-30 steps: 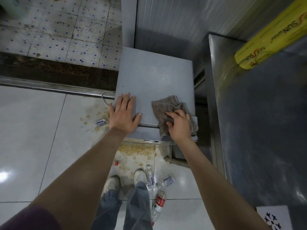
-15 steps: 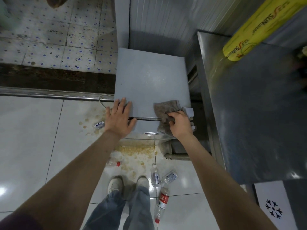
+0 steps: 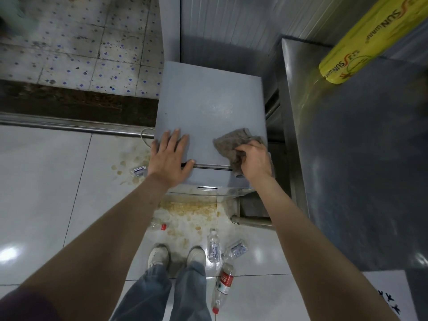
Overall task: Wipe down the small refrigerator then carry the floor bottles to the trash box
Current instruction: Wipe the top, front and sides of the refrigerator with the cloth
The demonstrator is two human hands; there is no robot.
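The right hand (image 3: 256, 158) bunches the cloth (image 3: 234, 147) at the refrigerator (image 3: 208, 105) top's near right corner; unwiped surface lies beyond its curled fingers; the left hand (image 3: 170, 158) lies flat, fingers spread; bottles (image 3: 223, 283) seemingly remain floor-bound behind.

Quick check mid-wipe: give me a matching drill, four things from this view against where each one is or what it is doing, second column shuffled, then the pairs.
Things:
1. left hand
2. right hand
3. rag
4. red-label bottle

Places or states:
A. lying on the floor tiles beside the right shoe
B. bunched on the front right corner of the fridge top
C. flat, fingers straight, on the front left of the fridge top
D. fingers curled round the cloth

Pairs: 1-C, 2-D, 3-B, 4-A
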